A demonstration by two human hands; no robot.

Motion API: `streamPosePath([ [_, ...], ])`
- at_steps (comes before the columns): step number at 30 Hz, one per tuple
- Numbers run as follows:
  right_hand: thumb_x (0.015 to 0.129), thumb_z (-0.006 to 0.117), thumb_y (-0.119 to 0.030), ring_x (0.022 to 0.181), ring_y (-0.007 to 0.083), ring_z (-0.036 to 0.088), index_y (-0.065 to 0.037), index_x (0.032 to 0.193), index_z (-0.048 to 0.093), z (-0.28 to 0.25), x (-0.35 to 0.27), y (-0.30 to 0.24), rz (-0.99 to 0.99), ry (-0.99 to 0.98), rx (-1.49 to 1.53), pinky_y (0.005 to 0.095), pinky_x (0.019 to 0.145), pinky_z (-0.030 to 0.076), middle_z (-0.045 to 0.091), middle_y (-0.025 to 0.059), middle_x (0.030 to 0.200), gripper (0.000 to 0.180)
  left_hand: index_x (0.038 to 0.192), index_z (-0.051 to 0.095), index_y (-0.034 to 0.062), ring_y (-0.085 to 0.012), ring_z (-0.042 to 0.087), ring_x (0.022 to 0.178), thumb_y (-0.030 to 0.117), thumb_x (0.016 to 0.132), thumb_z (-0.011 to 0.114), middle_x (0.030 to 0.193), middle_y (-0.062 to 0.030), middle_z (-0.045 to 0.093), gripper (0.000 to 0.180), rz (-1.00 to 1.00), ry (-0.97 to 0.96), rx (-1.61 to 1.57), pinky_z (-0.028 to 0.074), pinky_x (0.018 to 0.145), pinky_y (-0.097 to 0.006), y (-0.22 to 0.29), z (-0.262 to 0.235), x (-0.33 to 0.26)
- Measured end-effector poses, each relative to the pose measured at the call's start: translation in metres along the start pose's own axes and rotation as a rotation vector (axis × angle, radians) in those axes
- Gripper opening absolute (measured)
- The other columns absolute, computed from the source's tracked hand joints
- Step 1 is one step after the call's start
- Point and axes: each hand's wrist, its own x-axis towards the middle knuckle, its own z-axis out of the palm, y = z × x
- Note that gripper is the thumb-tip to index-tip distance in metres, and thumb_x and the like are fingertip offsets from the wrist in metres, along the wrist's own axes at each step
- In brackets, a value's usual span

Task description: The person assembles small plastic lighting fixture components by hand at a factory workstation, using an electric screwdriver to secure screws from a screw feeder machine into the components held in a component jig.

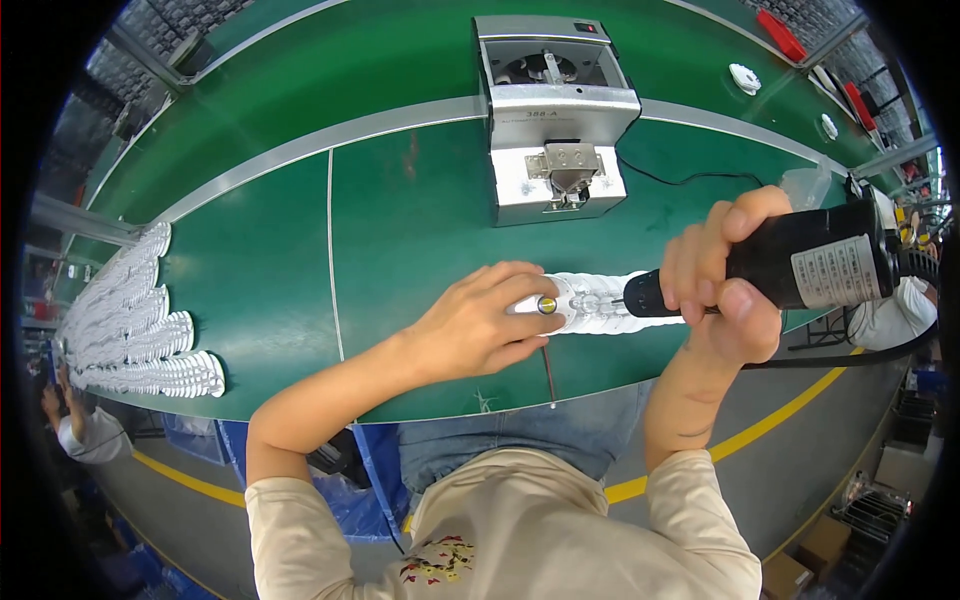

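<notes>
Near the table's front edge lies a row of nested white plastic parts. My left hand has its fingers bent round the left end of the row, gripping the end white plastic part; a small round yellowish spot with a dark rim shows between the fingers. In my right hand is a black electric screwdriver, held nearly level. Its tip points left, over the white parts. Whether the bit touches them I cannot tell.
A silver screw feeder stands beyond my hands, its black cable running right. Several long rows of white parts lie at the left. The screwdriver's thick cord hangs at the right. Another person is at the far left.
</notes>
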Motion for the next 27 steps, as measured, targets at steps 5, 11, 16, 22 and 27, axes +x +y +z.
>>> streamPosePath([
  [5, 0.075, 0.056, -0.016, 0.043, 0.0111, 0.039, -0.002, 0.109, 0.047, 0.009, 0.022, 0.006, -0.181, 0.000, 0.061, 0.0274, 0.043, 0.037, 0.043, 0.0032, 0.063, 0.038, 0.092, 0.065, 0.0105, -0.0268, 0.054, 0.102, 0.006, 0.064, 0.070, 0.107, -0.0069, 0.054, 0.029, -0.021, 0.006, -0.035, 0.047, 0.080, -0.039, 0.002, 0.007, 0.002],
  [11, 0.078, 0.052, -0.009, 0.049, 0.0141, 0.046, 0.002, 0.108, 0.049, 0.035, 0.071, 0.019, -0.215, 0.129, -0.147, 0.0320, 0.050, 0.043, 0.045, 0.0065, 0.065, 0.032, 0.091, 0.061, 0.0112, -0.0279, 0.054, 0.098, 0.006, 0.063, 0.070, 0.106, -0.0073, 0.051, 0.030, -0.022, -0.010, -0.072, 0.046, 0.079, -0.039, -0.002, 0.007, -0.001],
  [16, 0.076, 0.055, -0.002, 0.046, 0.0135, 0.050, 0.005, 0.099, 0.052, 0.026, 0.086, 0.033, -0.240, 0.111, -0.173, 0.0274, 0.046, 0.043, 0.053, 0.0065, 0.062, 0.024, 0.092, 0.060, 0.0118, -0.0274, 0.053, 0.099, 0.006, 0.064, 0.070, 0.107, -0.0071, 0.050, 0.030, -0.027, -0.027, -0.082, 0.046, 0.079, -0.039, -0.007, -0.001, -0.006],
  [22, 0.076, 0.053, -0.008, 0.047, 0.0143, 0.045, 0.002, 0.099, 0.048, 0.029, 0.088, 0.042, -0.124, 0.105, -0.287, 0.0317, 0.048, 0.041, 0.046, 0.0075, 0.062, 0.026, 0.092, 0.060, 0.0123, -0.0268, 0.053, 0.101, 0.007, 0.065, 0.070, 0.108, -0.0063, 0.050, 0.029, -0.035, -0.013, -0.075, 0.046, 0.080, -0.039, -0.007, 0.002, -0.008],
  [27, 0.075, 0.053, -0.010, 0.045, 0.0131, 0.042, -0.001, 0.098, 0.048, 0.033, 0.081, 0.039, -0.054, 0.091, -0.237, 0.0305, 0.047, 0.040, 0.044, 0.0060, 0.063, 0.025, 0.093, 0.061, 0.0132, -0.0263, 0.053, 0.101, 0.008, 0.066, 0.073, 0.109, -0.0059, 0.051, 0.030, -0.056, 0.011, -0.092, 0.045, 0.080, -0.039, -0.008, 0.003, -0.012],
])
